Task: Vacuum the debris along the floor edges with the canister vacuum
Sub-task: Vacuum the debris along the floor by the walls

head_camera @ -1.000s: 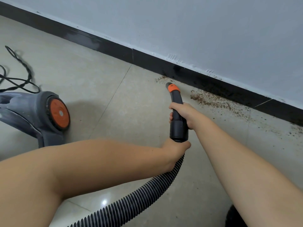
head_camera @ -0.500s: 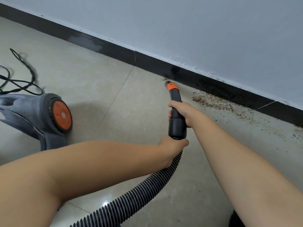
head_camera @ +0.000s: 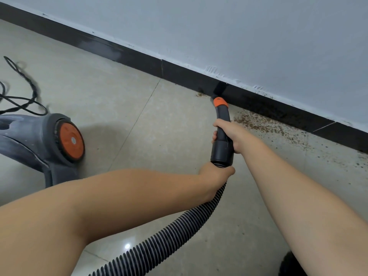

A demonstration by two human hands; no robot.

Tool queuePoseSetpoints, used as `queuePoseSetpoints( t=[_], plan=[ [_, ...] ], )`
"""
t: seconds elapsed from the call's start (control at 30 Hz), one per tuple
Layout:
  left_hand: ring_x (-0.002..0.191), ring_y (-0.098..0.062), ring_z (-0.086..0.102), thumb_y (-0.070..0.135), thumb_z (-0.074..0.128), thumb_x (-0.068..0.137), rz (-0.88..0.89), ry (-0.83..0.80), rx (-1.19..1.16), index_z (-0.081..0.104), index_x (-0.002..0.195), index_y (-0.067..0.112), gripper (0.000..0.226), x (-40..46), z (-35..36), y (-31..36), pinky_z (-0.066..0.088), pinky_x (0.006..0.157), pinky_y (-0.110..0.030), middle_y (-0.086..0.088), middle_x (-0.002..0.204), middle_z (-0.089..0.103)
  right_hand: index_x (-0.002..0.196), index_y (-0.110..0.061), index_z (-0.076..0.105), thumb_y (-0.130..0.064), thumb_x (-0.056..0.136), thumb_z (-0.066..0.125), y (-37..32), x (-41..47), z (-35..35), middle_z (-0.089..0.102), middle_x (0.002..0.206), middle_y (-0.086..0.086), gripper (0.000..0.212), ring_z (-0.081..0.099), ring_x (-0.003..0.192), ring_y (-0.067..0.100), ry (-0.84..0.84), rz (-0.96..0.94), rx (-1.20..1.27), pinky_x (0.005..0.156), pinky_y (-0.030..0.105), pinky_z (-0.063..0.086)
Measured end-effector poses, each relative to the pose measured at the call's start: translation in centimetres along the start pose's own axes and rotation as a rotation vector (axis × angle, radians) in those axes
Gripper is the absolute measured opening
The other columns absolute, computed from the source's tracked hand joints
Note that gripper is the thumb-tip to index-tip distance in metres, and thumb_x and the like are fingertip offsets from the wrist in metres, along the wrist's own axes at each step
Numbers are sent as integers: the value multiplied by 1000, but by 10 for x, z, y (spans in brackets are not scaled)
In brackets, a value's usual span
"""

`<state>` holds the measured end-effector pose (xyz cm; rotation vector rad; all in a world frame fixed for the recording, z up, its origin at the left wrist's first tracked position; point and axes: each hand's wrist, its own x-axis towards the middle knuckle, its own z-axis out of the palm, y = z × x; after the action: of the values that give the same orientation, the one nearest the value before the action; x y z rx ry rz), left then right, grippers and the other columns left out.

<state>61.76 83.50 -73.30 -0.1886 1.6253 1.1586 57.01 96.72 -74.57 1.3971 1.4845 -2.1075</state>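
Debris (head_camera: 264, 124), brown and crumbly, lies in a band on the tiled floor (head_camera: 119, 96) right of centre, hugging the black baseboard (head_camera: 139, 58) and thinning out toward the right edge of the frame; a small separate patch (head_camera: 198, 95) sits just left of the nozzle tip. I have the black nozzle tube (head_camera: 223, 124) pointed up the frame, its orange collar (head_camera: 220, 102) almost at the baseboard, with the tip close to or touching the floor edge; I cannot tell which. My right hand (head_camera: 229, 136) is wrapped around the middle of the tube, fingers curled tight about it, thumb side toward the camera. My left hand (head_camera: 216, 174) grips just below, closed around the point where the ribbed grey hose (head_camera: 163, 242) enters the tube's wide cuff; the fingers themselves are hidden under the hose. The hose runs from there down to the lower centre of the frame, passing under my left forearm.

At the left edge stands the grey canister vacuum (head_camera: 35, 144), its orange wheel hub (head_camera: 71, 141) facing me, well apart from the debris. Its black power cord (head_camera: 25, 100) loops on the tiles in the upper left. Above the baseboard rises a pale grey wall (head_camera: 258, 36).
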Motion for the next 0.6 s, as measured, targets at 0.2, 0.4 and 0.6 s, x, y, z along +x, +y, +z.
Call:
queuePoseSetpoints(
  t=[0.2,0.4,0.6],
  plan=[
    [65,-22,50,14,64,82,16,80,-72,53,91,14,14,9,-22,5,43,59,-28,-7,74,52,101,-12,48,-12,84,61,-12,14,33,60,55,7,21,57,46,17,-65,-36,-89,55,31,55],
    [63,-22,50,14,64,82,14,149,-135,54,92,12,15,15,-34,13,44,58,-29,-7,73,52,98,-12,48,-11,84,61,-24,28,55,59,54,5,19,57,46,17,-119,-40,-148,54,31,55],
    [61,-22,50,15,65,81,20,239,-197,56,104,7,25,20,-56,25,45,58,-28,-8,73,53,98,-11,48,-12,83,61,-37,41,89,60,56,5,20,59,48,17,-162,-81,-226,62,33,56]
  ],
)
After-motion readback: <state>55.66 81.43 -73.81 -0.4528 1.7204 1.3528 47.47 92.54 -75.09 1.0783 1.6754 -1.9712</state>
